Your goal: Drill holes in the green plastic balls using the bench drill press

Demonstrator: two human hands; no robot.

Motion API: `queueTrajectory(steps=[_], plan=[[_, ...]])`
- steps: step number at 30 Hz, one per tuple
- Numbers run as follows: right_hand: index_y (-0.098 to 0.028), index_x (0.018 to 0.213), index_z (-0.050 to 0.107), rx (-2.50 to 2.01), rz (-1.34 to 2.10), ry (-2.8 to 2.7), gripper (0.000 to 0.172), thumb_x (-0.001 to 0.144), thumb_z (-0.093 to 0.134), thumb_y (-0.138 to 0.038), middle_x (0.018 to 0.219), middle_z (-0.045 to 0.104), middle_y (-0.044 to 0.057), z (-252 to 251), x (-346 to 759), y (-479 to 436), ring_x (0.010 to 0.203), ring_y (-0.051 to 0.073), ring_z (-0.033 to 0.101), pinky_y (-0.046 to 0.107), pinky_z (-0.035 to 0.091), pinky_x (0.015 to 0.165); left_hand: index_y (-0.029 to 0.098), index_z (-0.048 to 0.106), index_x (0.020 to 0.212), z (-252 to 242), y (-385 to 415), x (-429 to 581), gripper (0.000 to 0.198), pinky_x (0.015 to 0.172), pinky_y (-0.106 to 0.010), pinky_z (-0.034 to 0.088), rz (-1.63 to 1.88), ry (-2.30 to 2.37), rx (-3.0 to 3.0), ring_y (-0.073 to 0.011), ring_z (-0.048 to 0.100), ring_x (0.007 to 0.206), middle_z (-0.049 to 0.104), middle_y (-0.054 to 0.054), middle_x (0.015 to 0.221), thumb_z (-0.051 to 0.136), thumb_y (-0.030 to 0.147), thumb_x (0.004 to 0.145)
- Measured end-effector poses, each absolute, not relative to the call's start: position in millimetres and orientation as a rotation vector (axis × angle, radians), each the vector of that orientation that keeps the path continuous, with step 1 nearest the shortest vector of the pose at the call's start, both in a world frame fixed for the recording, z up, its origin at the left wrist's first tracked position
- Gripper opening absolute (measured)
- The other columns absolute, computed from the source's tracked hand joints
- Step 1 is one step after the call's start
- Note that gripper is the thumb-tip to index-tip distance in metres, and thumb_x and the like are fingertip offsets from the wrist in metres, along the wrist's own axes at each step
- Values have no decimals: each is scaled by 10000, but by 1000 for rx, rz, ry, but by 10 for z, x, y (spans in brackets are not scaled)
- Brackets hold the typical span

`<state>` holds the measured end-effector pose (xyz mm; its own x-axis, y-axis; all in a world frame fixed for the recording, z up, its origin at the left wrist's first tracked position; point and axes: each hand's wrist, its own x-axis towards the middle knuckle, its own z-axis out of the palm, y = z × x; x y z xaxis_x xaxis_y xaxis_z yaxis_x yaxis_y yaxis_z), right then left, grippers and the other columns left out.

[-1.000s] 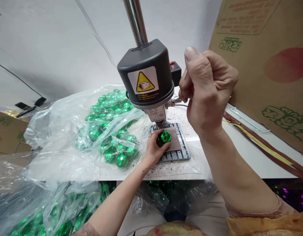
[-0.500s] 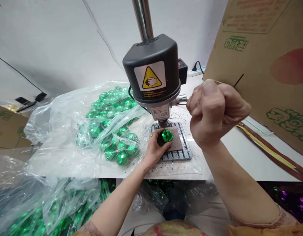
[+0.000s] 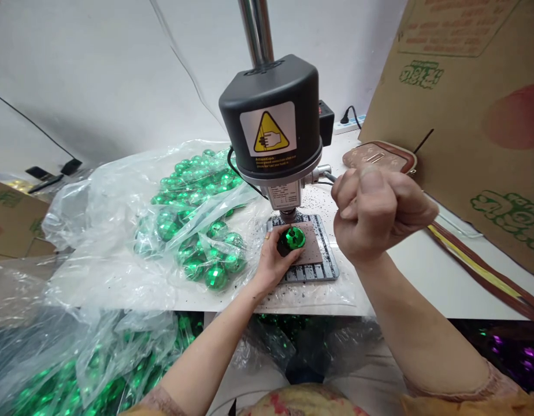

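Observation:
A small black drill press (image 3: 269, 127) with a yellow hand-warning sticker stands in front of me. Under its chuck (image 3: 288, 215), a shiny green faceted ball (image 3: 295, 237) sits on a pinkish board (image 3: 312, 248) over the slotted grey base plate (image 3: 332, 271). My left hand (image 3: 273, 260) grips the ball from its left side, thumb in front and fingers behind. My right hand (image 3: 375, 211) is closed round the end of the press's feed lever (image 3: 329, 175); the grip itself is hidden inside the fist. Dark shavings lie around the base.
Clear plastic bags of green balls (image 3: 215, 254) cover the table's left side, and more green balls (image 3: 76, 381) lie below its edge. A cardboard box (image 3: 466, 115) stands at right, with a brown purse (image 3: 358, 153) and a brown-yellow strap (image 3: 475, 266) near it. A power strip (image 3: 347, 123) is behind.
My right fist and the lever have moved slightly down, uncovering the brown purse behind. My left hand keeps the ball in place. The view has shifted a little.

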<state>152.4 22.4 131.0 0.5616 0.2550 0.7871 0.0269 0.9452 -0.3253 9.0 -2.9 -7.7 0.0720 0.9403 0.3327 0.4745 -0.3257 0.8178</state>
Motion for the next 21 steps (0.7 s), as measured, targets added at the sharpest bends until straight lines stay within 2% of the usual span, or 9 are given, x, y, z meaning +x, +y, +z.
queueTrajectory(steps=[15,21], plan=[[-186,563,164,-260,83,-1029,527,870,592,-211,444,222,-54,1182,1572,248,395,50,181,300,159,425,235,597,1220,-79,-26,96,487,962,-406,520,1209,1425,1883,-250,647,1092,684,-66,1171,809,252,782],[-190,546,198,-211,75,-1107,488,858,574,-168,446,257,-64,1058,1623,252,375,54,248,306,202,411,237,596,1229,-99,-31,91,489,985,-417,513,1218,1408,1855,-261,640,1125,678,-69,1183,806,259,787]])
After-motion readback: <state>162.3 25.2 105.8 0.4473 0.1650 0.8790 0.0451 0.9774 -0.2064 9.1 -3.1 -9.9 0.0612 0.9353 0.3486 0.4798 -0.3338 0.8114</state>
